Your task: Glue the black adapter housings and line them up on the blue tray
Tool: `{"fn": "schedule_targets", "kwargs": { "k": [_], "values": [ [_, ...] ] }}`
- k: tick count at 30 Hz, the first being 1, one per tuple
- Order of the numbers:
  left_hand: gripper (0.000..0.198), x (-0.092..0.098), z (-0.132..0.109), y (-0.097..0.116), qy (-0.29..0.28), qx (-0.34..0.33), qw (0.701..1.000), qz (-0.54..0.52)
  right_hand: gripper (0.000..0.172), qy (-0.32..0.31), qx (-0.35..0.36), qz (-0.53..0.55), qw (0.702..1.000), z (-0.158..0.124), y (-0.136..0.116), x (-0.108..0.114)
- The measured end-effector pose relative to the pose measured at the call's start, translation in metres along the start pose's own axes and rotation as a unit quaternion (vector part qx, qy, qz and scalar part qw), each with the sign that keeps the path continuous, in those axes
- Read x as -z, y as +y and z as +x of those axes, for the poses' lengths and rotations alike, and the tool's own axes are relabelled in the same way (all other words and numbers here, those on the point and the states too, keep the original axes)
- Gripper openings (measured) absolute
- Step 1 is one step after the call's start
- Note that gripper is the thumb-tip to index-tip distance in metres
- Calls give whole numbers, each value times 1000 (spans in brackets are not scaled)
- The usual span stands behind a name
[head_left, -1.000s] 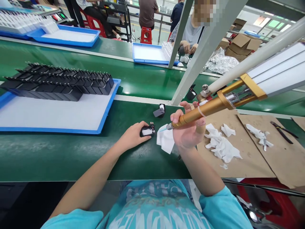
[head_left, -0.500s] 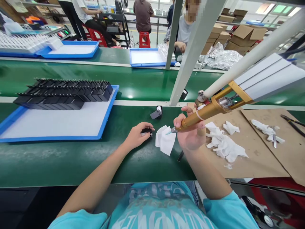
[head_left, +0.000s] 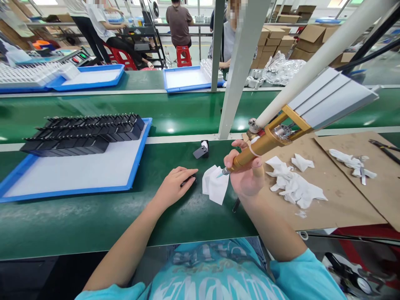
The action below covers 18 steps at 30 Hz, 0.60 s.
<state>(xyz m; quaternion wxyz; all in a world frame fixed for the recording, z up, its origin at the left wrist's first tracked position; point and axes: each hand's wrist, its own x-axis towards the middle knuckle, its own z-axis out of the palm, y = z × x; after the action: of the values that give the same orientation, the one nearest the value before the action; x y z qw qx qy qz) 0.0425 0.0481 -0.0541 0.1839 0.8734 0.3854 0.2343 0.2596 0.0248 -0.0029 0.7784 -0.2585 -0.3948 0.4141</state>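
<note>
My left hand (head_left: 175, 185) is closed over a small black part (head_left: 188, 181) on the green bench, and the fingers hide most of it. My right hand (head_left: 246, 177) grips a gold dispensing gun (head_left: 254, 150), palm up, with its fingers around the barrel. The gun's fine bluish nozzle (head_left: 221, 173) points down and left over a folded white wipe (head_left: 215, 185). Behind the wipe lies an open black housing (head_left: 201, 150) with a white piece inside. A dark, thin tool (head_left: 236, 205) rests below my right wrist, partly hidden.
A blue-rimmed tray (head_left: 137, 156) holds rows of black housings (head_left: 84, 133) at left. Crumpled wipes (head_left: 296, 187) and pliers (head_left: 386, 148) lie on cardboard (head_left: 340, 204) at right. A metal post (head_left: 233, 96) rises behind the bench. Co-workers sit beyond.
The fingers of my left hand have flattened over the black part, covering its silvery end. My right hand keeps the gun over the wipe. The whole view has shifted slightly.
</note>
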Motion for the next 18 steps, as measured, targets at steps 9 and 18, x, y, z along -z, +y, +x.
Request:
{"fn": "schedule_targets", "kwargs": {
  "k": [9, 18],
  "values": [
    [19, -11, 4, 3, 2, 62, 996, -71, 39, 2, -4, -6, 1000, 1, -1, 0],
    [25, -17, 7, 4, -63, 54, 992, 100, 36, -12, 1, -2, 1000, 1, -1, 2]
  ]
}}
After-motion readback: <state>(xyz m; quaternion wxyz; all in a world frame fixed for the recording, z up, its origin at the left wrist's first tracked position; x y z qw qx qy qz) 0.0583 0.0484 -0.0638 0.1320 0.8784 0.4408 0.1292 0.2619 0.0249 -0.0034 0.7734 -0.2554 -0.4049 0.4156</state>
